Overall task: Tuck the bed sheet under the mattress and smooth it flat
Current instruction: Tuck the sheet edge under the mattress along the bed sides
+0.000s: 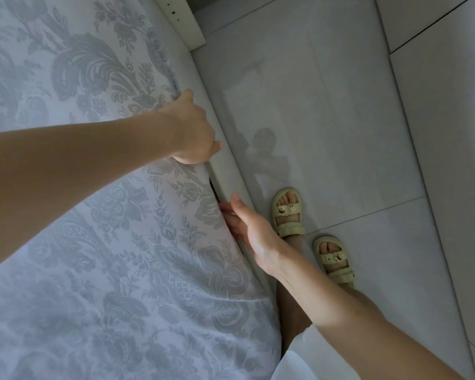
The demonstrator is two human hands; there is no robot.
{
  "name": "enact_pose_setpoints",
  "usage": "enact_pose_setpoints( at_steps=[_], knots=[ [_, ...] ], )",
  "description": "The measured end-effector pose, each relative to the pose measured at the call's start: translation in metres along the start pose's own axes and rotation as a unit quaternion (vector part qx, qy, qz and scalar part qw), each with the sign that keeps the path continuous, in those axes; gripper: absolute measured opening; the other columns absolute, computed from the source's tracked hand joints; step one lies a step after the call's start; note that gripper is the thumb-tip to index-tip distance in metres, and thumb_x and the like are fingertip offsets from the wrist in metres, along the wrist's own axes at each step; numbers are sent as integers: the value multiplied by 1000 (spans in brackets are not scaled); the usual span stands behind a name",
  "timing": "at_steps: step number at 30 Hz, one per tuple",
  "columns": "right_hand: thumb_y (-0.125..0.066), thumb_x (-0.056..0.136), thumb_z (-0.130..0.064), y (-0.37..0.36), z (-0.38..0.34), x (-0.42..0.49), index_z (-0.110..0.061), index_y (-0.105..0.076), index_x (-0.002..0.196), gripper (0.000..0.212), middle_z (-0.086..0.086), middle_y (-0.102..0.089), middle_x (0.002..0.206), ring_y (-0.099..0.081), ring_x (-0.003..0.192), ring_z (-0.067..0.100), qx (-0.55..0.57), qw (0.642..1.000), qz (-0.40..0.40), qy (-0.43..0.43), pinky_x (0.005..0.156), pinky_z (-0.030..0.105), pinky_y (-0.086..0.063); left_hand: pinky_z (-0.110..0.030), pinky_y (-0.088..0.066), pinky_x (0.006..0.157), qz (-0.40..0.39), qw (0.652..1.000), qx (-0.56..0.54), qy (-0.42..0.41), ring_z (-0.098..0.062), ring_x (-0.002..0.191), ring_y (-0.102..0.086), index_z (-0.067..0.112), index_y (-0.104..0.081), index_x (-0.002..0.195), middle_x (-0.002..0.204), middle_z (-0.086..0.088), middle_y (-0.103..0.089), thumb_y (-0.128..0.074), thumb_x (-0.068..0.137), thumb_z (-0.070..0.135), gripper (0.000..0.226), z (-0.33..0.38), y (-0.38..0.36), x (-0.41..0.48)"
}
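The bed sheet [99, 204], pale with a grey floral print, lay over the mattress [163, 58] and filled the view from 7 to 11 o'clock. At the mattress edge near centre, my left hand [195, 130] gripped the sheet-covered rim, fingers curled down over it, their tips hidden. Toward 5 o'clock of that, my right hand [248, 233] stood palm against the mattress side, fingers straight and together, the tips in the dark gap between mattress and bed frame [231, 171]. The frame rail ran from 12 toward 5 o'clock. My feet in pale sandals [287, 212] stood on the tiled floor [340, 105] at 4 o'clock, just beside the rail.
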State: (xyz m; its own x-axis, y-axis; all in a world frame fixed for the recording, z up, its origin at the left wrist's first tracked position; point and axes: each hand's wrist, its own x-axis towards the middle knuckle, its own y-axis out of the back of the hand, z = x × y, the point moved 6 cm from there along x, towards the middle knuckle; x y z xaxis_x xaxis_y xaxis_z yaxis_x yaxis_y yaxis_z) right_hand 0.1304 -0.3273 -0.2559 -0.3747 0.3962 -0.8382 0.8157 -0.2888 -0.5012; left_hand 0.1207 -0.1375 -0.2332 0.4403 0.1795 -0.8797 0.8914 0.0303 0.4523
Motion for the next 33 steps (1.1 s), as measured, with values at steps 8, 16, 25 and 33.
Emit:
enact_pose_setpoints(
  at_steps=[8,16,25,33],
  knots=[
    [-27,94,-62,-18,-8,21,-32,-67,99,50,-3,-69,106,-65,98,11,-24,998,-45,-27,90,27,-48,-41,-27,102,12,1000,-19,12,-25,103,-54,14,-63,99,99,-9,-63,-7,100,41,63,-3,-1,11],
    [-10,93,-65,28,16,9,-13,-48,136,78,6,-56,134,-56,116,18,-68,996,3,-59,101,33,-41,-42,-37,91,282,941,-185,27,-30,97,-54,11,-70,97,98,-7,-67,-10,90,49,71,-3,11,-23],
    [-25,102,-39,66,58,-50,-1,-45,136,54,13,-52,137,-50,126,18,-72,996,45,39,107,27,-36,-32,-36,98,171,969,-156,-80,-18,92,-54,19,-66,96,93,5,-65,-9,94,37,60,147,-11,-57],
    [-34,97,-51,49,92,-62,-33,-56,123,38,-14,-57,127,-49,120,0,-131,988,18,79,110,28,-32,-31,-34,93,159,982,-104,2,-16,97,-50,20,-62,103,100,5,-59,-15,101,35,49,165,-12,-46]
  ],
)
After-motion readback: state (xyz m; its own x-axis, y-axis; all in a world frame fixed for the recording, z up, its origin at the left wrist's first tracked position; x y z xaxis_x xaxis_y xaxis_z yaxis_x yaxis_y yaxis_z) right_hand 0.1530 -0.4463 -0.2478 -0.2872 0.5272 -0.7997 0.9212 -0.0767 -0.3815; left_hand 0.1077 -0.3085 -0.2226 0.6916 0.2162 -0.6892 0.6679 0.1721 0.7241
